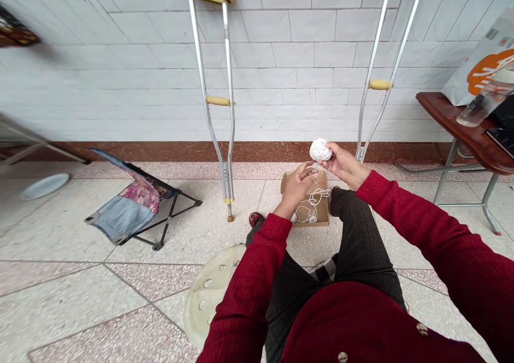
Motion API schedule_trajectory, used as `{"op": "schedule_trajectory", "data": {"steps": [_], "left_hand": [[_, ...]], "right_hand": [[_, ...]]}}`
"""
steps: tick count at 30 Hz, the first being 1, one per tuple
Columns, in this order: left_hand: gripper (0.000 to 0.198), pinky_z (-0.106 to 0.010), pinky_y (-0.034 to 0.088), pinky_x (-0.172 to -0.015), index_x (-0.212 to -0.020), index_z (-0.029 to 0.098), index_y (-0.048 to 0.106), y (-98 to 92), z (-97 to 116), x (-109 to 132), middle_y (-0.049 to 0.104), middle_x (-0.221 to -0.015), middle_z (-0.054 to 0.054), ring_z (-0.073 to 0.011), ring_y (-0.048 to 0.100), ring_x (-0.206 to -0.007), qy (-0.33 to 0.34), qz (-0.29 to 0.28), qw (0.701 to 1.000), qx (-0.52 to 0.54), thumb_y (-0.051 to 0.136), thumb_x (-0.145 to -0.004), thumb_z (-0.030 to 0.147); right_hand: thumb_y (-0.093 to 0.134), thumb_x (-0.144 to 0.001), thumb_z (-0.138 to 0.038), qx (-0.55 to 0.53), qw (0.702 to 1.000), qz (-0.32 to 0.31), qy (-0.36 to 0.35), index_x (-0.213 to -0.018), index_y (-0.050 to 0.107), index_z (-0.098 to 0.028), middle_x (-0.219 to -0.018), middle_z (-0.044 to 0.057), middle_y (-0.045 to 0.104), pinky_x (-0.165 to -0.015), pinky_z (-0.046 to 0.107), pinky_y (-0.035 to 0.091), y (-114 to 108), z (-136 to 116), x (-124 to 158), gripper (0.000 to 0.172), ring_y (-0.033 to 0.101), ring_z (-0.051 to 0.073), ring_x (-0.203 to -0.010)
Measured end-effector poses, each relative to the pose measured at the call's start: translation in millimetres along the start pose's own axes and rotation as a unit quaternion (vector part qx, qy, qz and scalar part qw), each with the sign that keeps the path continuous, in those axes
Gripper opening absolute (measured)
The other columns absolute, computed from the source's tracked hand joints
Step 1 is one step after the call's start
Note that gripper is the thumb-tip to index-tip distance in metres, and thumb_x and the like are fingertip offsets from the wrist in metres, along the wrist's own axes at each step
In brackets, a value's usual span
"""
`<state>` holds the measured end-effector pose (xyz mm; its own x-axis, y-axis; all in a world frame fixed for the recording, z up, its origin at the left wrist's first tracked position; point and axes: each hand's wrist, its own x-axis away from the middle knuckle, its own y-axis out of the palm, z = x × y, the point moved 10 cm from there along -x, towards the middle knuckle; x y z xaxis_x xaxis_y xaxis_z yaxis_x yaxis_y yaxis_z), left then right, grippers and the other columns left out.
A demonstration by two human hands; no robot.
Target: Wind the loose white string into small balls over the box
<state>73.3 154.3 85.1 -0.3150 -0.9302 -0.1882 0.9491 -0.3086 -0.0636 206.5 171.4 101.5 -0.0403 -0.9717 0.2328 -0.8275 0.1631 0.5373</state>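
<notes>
My right hand (343,165) is closed around a small white ball of string (320,149), held up in front of my knees. My left hand (296,185) is just below and left of it, fingers pinched on the loose white string (311,178) that runs up toward the ball. Under both hands a brown cardboard box (323,218) sits on the floor between my feet, with a loose tangle of white string (309,210) lying in it. Both arms wear red knitted sleeves.
Two metal crutches (219,100) (381,79) lean on the white tiled wall. A folded cloth stool (136,199) lies on the floor at left, near a grey plate (44,186). A brown table (469,133) with a bottle (484,100) stands right. A pale plastic stool (212,293) is beside my left leg.
</notes>
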Motion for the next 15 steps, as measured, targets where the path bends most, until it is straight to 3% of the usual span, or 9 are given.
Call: {"op": "schedule_trajectory", "data": {"steps": [2, 4, 6, 10, 15], "left_hand": [[0.024, -0.033, 0.045, -0.091, -0.093, 0.017, 0.070, 4.9, 3.3, -3.8, 0.072, -0.098, -0.006, -0.0221, 0.064, -0.099, 0.024, 0.009, 0.997, -0.079, 0.061, -0.084, 0.037], [0.030, -0.032, 0.045, -0.088, -0.078, 0.017, 0.070, 12.7, 1.9, -2.4, 0.072, -0.088, -0.004, -0.0203, 0.064, -0.090, 0.048, -0.007, 0.990, -0.134, 0.053, -0.089, 0.038], [0.033, -0.030, 0.046, -0.085, -0.079, 0.017, 0.071, 20.6, -8.6, 4.4, 0.073, -0.087, -0.003, -0.0190, 0.064, -0.085, 0.052, -0.041, 0.987, -0.149, 0.048, -0.091, 0.038], [0.034, -0.029, 0.046, -0.082, -0.085, 0.017, 0.072, 28.8, -49.5, 27.4, 0.073, -0.087, -0.003, -0.0190, 0.065, -0.084, 0.014, -0.113, 0.981, -0.155, 0.046, -0.091, 0.038], [0.031, -0.029, 0.046, -0.079, -0.082, 0.018, 0.072, 18.0, -101.8, 42.4, 0.073, -0.082, -0.003, -0.0194, 0.064, -0.080, -0.017, -0.145, 0.964, -0.221, 0.049, -0.089, 0.037]], "right_hand": [[0.061, -0.086, -0.022, 0.003, 1.000, -0.009, -0.006, -0.094, 0.062, -0.013, -0.071, 0.004, 0.067, -0.048, 0.018, 0.052, 5.5, -1.8, 0.9, 0.013, 0.060, 0.011, -0.056], [0.062, -0.085, -0.022, 0.002, 1.000, -0.014, -0.013, -0.094, 0.063, -0.012, -0.071, 0.005, 0.067, -0.048, 0.017, 0.052, 8.1, -7.6, 1.8, 0.013, 0.060, 0.011, -0.058], [0.061, -0.085, -0.021, -0.011, 1.000, -0.012, -0.027, -0.094, 0.062, -0.013, -0.073, 0.004, 0.067, -0.046, 0.016, 0.051, 5.6, -18.6, 1.8, 0.012, 0.060, 0.011, -0.059], [0.060, -0.086, -0.021, -0.028, 0.998, 0.004, -0.064, -0.095, 0.062, -0.015, -0.080, 0.004, 0.066, -0.047, 0.015, 0.051, -6.6, -46.1, -1.1, 0.011, 0.058, 0.010, -0.062], [0.059, -0.087, -0.027, -0.004, 0.995, 0.020, -0.093, -0.097, 0.062, -0.018, -0.089, 0.006, 0.065, -0.050, 0.015, 0.054, -5.6, -71.9, -6.6, 0.014, 0.060, 0.012, -0.072]]}}
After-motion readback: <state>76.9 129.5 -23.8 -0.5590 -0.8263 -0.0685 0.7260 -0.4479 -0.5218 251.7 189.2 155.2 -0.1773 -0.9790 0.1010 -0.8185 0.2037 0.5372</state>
